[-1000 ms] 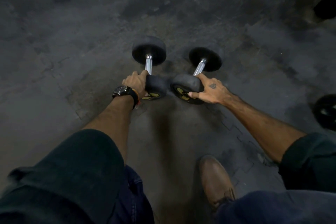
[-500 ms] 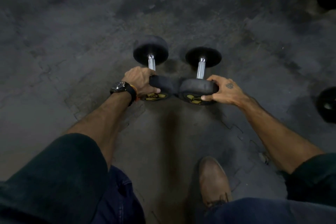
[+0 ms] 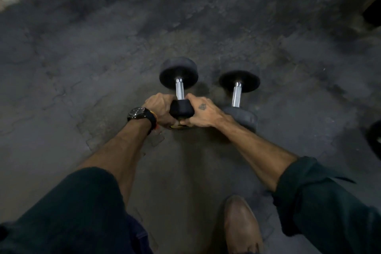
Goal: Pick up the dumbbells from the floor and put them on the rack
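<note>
Head-cam view down at dark rubber floor. Both hands now clasp near head of the left dumbbell: left hand w/ wristwatch curls round its left side, right hand round its right. Half a sec ago the right hand gripped the right dumbbell; that one now lies free just beside, parallel, mid-floor. Brown shoe at floor's near edge.

Dark scuffed floor; two dumbbells side by side, brown shoe nearer.
</note>
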### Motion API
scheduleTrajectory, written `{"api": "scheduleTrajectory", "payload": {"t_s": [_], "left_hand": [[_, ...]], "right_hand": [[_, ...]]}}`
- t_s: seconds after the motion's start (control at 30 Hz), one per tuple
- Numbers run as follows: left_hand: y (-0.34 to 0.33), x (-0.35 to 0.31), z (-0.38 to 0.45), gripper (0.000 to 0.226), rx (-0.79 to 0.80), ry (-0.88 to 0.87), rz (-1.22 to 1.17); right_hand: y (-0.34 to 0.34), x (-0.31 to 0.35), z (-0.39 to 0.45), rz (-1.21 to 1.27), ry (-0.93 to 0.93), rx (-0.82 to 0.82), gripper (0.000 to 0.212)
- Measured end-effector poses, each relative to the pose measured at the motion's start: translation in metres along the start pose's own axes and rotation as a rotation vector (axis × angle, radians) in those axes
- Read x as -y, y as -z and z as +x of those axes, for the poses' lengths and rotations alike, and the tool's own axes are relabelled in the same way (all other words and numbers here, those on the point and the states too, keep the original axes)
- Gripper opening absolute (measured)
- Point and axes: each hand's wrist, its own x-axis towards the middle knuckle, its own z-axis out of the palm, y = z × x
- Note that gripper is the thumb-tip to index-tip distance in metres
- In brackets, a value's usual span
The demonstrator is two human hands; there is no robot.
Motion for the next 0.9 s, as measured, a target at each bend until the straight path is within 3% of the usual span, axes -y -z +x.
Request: {"api": "scheduleTrajectory", "payload": {"t_s": [0.13, 0.2, 0.3, 0.9], "left_hand": [[0.044, -0.001, -0.017, 0.063, 0.026, -0.117, -0.259], [0.054, -0.005, -0.027, 0.057, 0.079, -0.166, -0.411], [0.051, -0.014, -0.032, 0.058, 0.115, -0.162, -0.475], [0.044, -0.007, -0.035, 0.061, 0.183, -0.168, -0.525]], "right_hand": [[0.047, -0.006, -0.026, 0.217, 0.105, -0.093, 0.076], [0.061, -0.007, -0.041, 0.385, 0.108, -0.015, 0.07], [0.063, -0.01, -0.052, 0.423, 0.068, 0.06, 0.065], [0.048, -0.005, -0.059, 0.419, 0.039, 0.062, 0.067]]}}
